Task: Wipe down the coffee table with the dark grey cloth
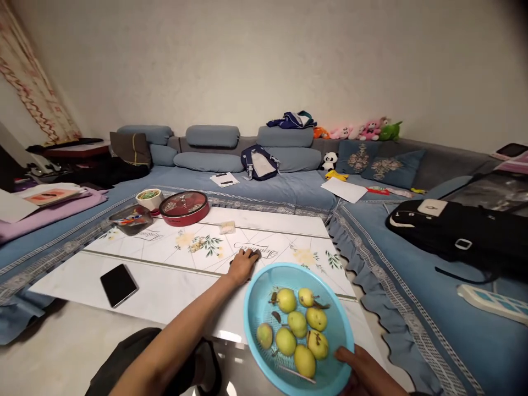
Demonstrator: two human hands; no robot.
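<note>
Currently, my right hand (363,367) is clamped on the right rim of the round, light-blue perforated plastic basket (263,294), thumb over the edge, its body extending leftward from this grip with rounded yellow-green fruits (297,324) inside. The basket has no long axis; my right hand is nearer, while my left hand (242,268) lies beyond the far-left rim, on the white floral-patterned table (165,289), over a small dark object (256,254), its finger closure indeterminable.

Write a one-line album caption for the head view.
The right hand holds a blue basket of yellow-green fruit; the left hand is at the table.
</note>
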